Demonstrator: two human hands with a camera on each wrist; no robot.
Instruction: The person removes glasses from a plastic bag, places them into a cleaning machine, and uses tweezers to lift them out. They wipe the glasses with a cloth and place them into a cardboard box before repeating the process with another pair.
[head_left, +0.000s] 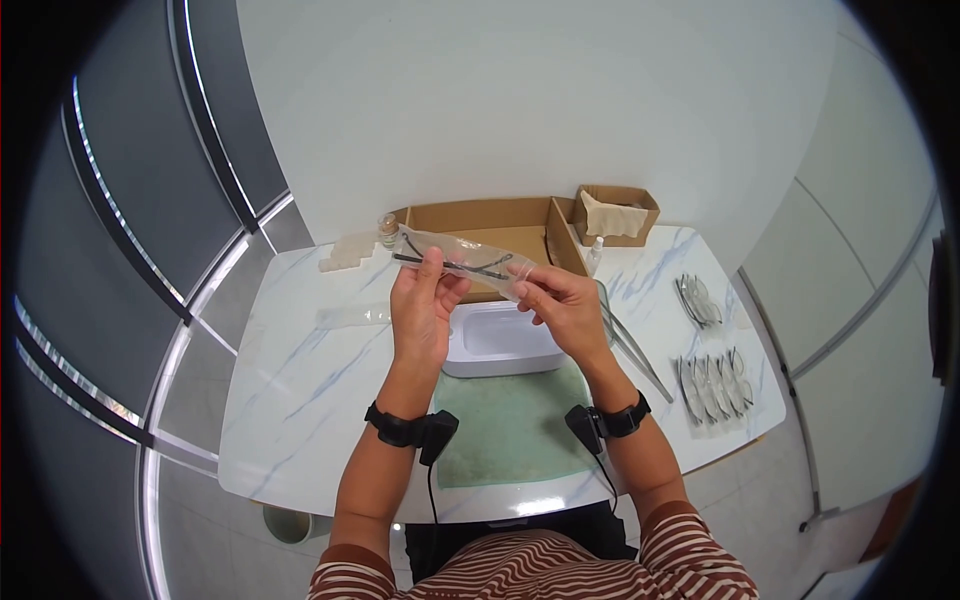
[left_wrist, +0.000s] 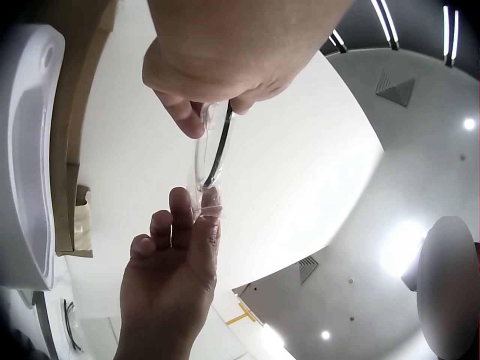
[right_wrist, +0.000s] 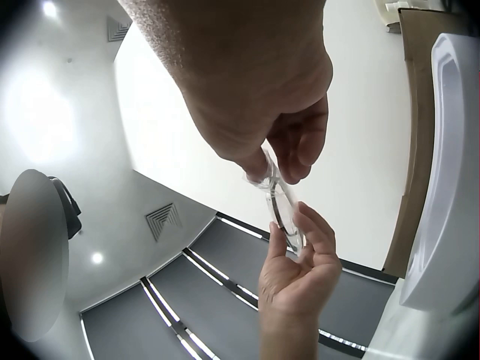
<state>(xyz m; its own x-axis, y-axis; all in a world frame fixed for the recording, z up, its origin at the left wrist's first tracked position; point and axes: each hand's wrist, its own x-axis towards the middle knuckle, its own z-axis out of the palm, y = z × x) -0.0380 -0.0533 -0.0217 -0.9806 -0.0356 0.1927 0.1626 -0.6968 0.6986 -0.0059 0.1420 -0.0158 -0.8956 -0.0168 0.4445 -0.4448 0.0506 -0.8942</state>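
Observation:
Both hands hold a clear plastic sleeve (head_left: 450,245) up in front of the body, above a white basin (head_left: 505,367). Inside it lies a pair of eyeglasses (head_left: 463,267) with dark, crossed temples. My left hand (head_left: 424,312) pinches the sleeve's left part between thumb and fingers. At the sleeve's right end, my right hand (head_left: 568,312) pinches the plastic with thumb and forefinger. The left wrist view shows the sleeve edge-on, a dark temple (left_wrist: 220,150) running between the hands. Part of the eyeglasses is hidden behind the fingers.
A green cloth (head_left: 510,430) lies before the basin, an open cardboard tray (head_left: 480,215) behind it. Long metal tweezers (head_left: 640,355), a spray bottle (head_left: 596,255) and several sleeved eyeglasses (head_left: 714,387) are on the right. A flat plastic sleeve (head_left: 350,316) and a jar (head_left: 388,232) lie left.

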